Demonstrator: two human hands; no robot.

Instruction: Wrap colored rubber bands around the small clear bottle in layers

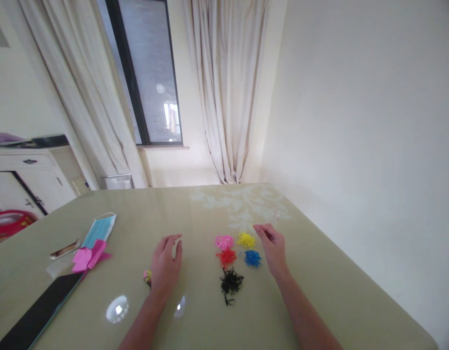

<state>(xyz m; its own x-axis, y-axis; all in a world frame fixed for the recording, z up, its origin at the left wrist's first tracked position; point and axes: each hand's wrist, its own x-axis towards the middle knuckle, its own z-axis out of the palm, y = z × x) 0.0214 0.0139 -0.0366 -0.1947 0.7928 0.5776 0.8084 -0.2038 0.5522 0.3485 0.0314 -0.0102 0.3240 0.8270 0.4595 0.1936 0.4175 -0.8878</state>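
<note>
Several small piles of what look like little rubber bands lie between my hands: pink bands (224, 242), yellow bands (246, 239), red bands (226, 257), blue bands (252, 258) and black bands (231, 281). My right hand (275, 247) is just right of the yellow and blue piles, thumb and forefinger pinched together; anything between them is too small to make out. Over to the left, my left hand (166, 262) hovers or rests with curved fingers, its thumb apart, and holds nothing visible. It partly hides a small mixed-colour bunch of bands (147, 276).
On the table (195, 209) at left lie a blue face mask (98, 230), a bright pink piece of material (89, 256), a thin brownish item (64, 249) and a long black flat object (42, 311). A wall (373, 170) borders the table's right side.
</note>
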